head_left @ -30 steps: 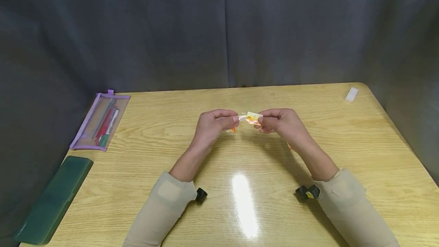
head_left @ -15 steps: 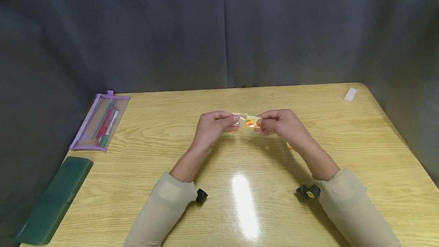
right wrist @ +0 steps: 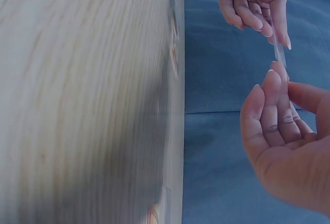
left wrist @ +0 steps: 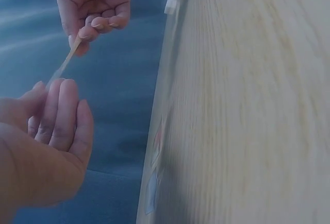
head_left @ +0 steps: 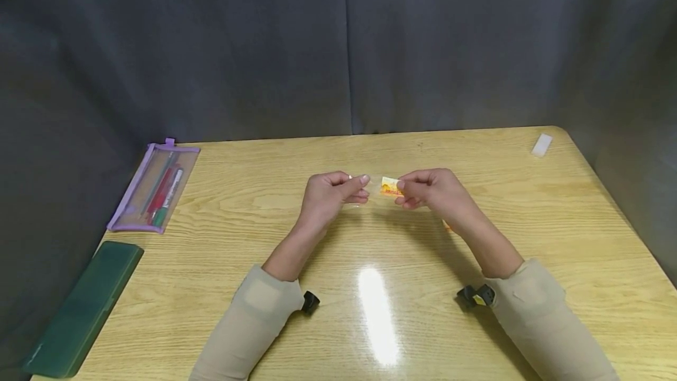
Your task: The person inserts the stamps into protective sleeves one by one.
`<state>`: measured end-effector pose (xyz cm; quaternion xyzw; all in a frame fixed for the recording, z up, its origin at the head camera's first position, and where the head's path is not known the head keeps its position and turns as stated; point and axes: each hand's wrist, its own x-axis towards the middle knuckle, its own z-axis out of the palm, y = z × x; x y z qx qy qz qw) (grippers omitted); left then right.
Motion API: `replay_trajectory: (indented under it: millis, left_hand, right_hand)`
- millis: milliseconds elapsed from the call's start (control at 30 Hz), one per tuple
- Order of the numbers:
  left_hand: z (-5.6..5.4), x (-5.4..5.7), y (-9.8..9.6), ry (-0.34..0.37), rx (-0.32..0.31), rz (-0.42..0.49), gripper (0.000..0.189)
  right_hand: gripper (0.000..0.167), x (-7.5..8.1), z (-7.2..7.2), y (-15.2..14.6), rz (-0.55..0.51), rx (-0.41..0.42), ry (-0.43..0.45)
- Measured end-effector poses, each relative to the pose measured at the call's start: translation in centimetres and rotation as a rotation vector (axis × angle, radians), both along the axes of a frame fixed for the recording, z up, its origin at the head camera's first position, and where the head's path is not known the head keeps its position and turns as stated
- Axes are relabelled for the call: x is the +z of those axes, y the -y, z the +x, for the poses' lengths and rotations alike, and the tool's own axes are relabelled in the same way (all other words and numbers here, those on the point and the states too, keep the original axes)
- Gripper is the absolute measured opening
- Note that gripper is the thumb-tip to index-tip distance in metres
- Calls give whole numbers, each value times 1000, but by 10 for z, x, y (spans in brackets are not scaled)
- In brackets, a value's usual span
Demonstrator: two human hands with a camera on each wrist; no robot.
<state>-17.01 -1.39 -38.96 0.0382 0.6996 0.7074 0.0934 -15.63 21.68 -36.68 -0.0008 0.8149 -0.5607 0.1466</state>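
Observation:
Both hands are raised over the middle of the wooden table, facing each other across a thin, flat piece. My right hand [head_left: 431, 187] pinches a small yellow-and-orange printed piece [head_left: 390, 186] between thumb and fingers. From its left side a clear plastic wrapper [head_left: 374, 186] reaches to my left hand [head_left: 333, 190], whose thumb and fingertips pinch it. Seen edge-on in the left wrist view, the wrapper [left wrist: 63, 68] is a narrow strip running from one hand to the other. Under my right wrist an orange scrap [head_left: 447, 226] lies on the table, mostly hidden.
A mesh pencil pouch [head_left: 153, 187] with purple edging holds several pens at the far left. Nearer on that side lies a long dark green case [head_left: 84, 310]. A small white block [head_left: 542, 145] sits at the back right corner. Dark curtains [head_left: 349, 46] stand behind the table.
The plastic between the hands has shifted and now shows as clear film beside the printed piece. The orange bit under my left hand is no longer visible. Both arms stay almost in place.

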Motion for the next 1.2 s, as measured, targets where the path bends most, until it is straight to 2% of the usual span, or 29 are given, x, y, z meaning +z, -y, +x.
replay_trajectory:
  millis: [200,467,567,833,1200]
  left_hand:
    - [0,1,-1,14,-14,28,26]
    - [1,-1,-1,14,-18,27,31]
    - [1,0,-1,11,-25,59,30]
    - [2,1,-1,55,-47,106,19]
    - [3,0,-3,34,-9,46,26]
  right_hand:
    - [30,1,-1,-2,-2,14,-14]
    - [28,-1,0,-2,-24,21,-46]
    - [28,-1,0,-2,-29,20,-50]
    - [27,-3,-1,-2,-45,21,-58]
    - [28,-3,0,-1,-15,34,-43]
